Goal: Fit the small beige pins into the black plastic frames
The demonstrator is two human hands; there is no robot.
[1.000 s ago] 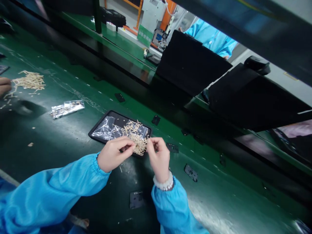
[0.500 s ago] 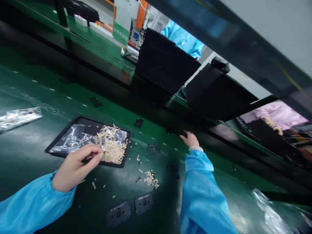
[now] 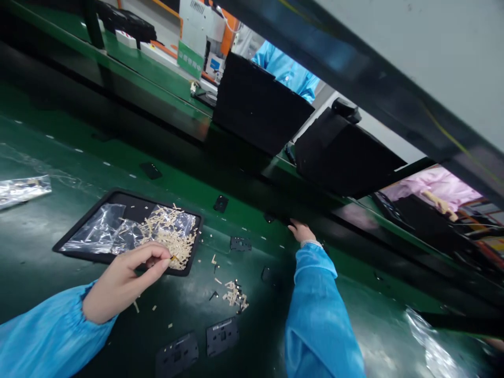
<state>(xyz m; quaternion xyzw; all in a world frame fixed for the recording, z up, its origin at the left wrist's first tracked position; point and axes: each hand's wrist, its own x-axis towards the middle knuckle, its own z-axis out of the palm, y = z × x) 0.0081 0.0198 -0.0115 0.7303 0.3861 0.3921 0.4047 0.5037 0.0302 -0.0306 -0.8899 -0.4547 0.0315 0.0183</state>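
Note:
My left hand (image 3: 126, 278) is closed in a pinch over the near right corner of a black tray (image 3: 84, 254). Between its thumb and forefinger shows a tiny yellowish strip (image 3: 174, 258). Under and beyond the fingertips lies a heap of small cream-coloured pieces (image 3: 179, 244), spilling over clear plastic bags (image 3: 98, 228) inside the tray. My right hand (image 3: 302, 232) reaches far forward to the dark strip along the green bench. Its fingertips are drawn together there; whatever they hold is lost against the dark background. A small black part (image 3: 269, 218) lies just left of them.
Black plates (image 3: 222, 336) lie near me, with a small pile of cream and black bits (image 3: 235, 296) beyond them. More flat black parts (image 3: 241, 243) dot the bench. Plastic bags (image 3: 23, 191) lie at both sides. Past dark panels (image 3: 262, 105) are two people in blue and pink sleeves.
The view has shifted slightly, moving the bench leftward. My right hand's fingers have drawn closer together at about the same spot. My left hand keeps its pinch near the heap, slightly further right over the tray.

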